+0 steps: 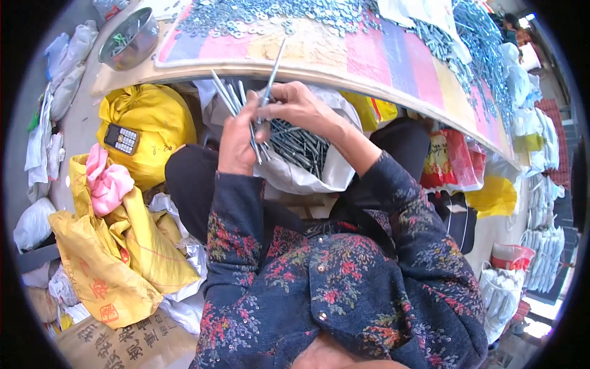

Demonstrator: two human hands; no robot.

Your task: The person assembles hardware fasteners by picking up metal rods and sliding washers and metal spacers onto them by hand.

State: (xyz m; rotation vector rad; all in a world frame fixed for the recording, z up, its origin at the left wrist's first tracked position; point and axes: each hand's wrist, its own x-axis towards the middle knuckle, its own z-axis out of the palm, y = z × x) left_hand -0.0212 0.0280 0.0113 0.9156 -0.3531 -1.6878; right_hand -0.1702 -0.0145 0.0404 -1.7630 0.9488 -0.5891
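Note:
My left hand (pixel 237 142) is wrapped round a small bundle of thin metal rods (pixel 226 95), which look like long screws or bolts and stick out above and below the fist. My right hand (pixel 302 111) meets it from the right, its fingers pinched on a longer single metal rod (pixel 275 69) that points up and away. The lower end of that rod is partly hidden by my fingers. Directly beneath both hands, a white sack (pixel 335 178) stands rolled open between my knees, holding many dark grey metal bolts (pixel 298 147).
A low table (pixel 381 67) with a striped cover carries heaped washers (pixel 258 24) and piles of long bolts (pixel 485 37). A metal bowl (pixel 130 40) stands at its left corner. On the left are a yellow bag (pixel 153 104) with a keypad phone (pixel 121 139) and yellow sacks (pixel 104 264).

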